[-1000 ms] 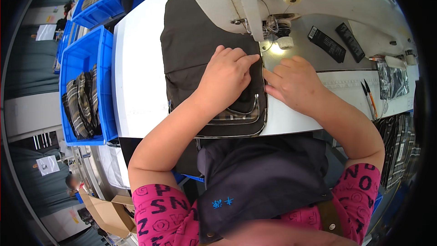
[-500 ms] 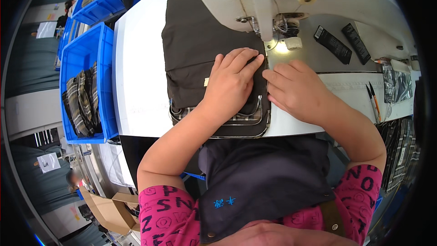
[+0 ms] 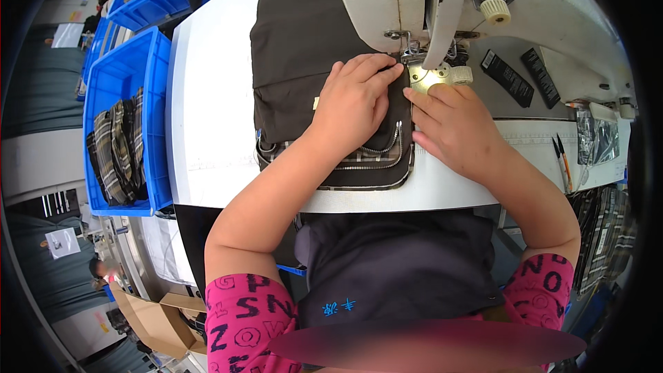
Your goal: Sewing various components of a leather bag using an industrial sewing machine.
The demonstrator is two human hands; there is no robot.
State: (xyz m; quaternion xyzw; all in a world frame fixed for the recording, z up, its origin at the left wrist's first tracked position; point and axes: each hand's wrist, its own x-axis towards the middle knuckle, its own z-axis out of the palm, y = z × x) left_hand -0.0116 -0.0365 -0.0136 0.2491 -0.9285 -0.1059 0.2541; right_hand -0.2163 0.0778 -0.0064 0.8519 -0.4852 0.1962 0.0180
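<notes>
A dark fabric bag panel with curved zips and a plaid band lies under the white sewing machine, its right edge beside the lit needle plate. My left hand rests on the panel with fingers stretched out, index fingertip just short of the presser foot. A small pale tab shows beside that hand. My right hand is at the panel's right edge, fingers bent and gripping it; the fingertips are partly hidden.
Blue bins with plaid fabric line the left. Dark strips, pens and a plastic bag lie on the right of the table. Plaid pieces are below right. An open carton and a co-worker are lower left.
The panel and both hands have moved away from me, along toward the needle. The view has shifted slightly, with the machine now appearing further right.
</notes>
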